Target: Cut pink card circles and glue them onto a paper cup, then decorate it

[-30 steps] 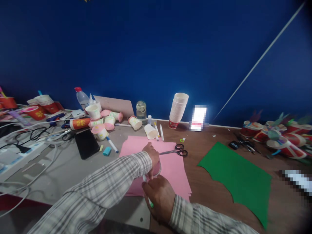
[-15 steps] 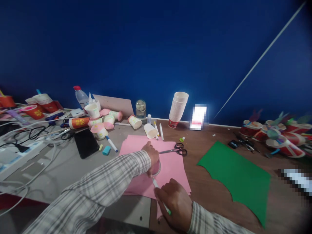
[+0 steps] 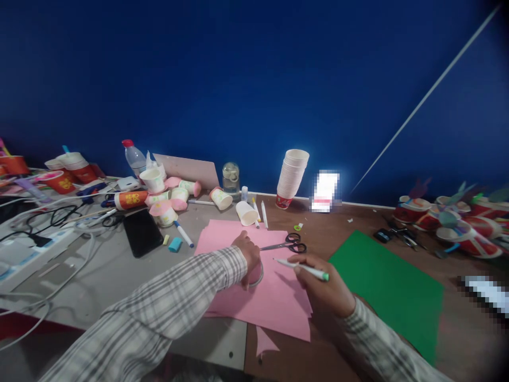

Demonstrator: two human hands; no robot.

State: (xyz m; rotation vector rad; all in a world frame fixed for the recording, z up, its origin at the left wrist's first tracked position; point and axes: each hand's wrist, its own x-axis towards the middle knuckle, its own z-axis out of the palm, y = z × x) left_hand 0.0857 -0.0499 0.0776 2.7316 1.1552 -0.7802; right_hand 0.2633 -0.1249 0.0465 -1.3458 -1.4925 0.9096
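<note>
My left hand (image 3: 247, 251) is closed over a round thing with a thin grey rim (image 3: 260, 276). It holds this down on a stack of pink paper (image 3: 238, 305); most of the round thing is hidden under the hand, so its kind is unclear. Pinched in my right hand (image 3: 324, 284) is a white marker pen (image 3: 304, 268) with a green end. Its tip points left, raised above the paper. Black-handled scissors (image 3: 288, 244) lie on the sheet just beyond both hands.
Green paper (image 3: 393, 281) with a cut edge lies at right. Stacked paper cups (image 3: 292, 178) stand behind. At left are a black phone (image 3: 142, 233), a blue-capped marker (image 3: 184, 234), several paper cups, and a power strip (image 3: 43, 260) with cables. A pink scrap (image 3: 266, 342) lies in front.
My right hand has lifted the marker pen from beside the round thing and swung right and away from me. My left hand stays in place.
</note>
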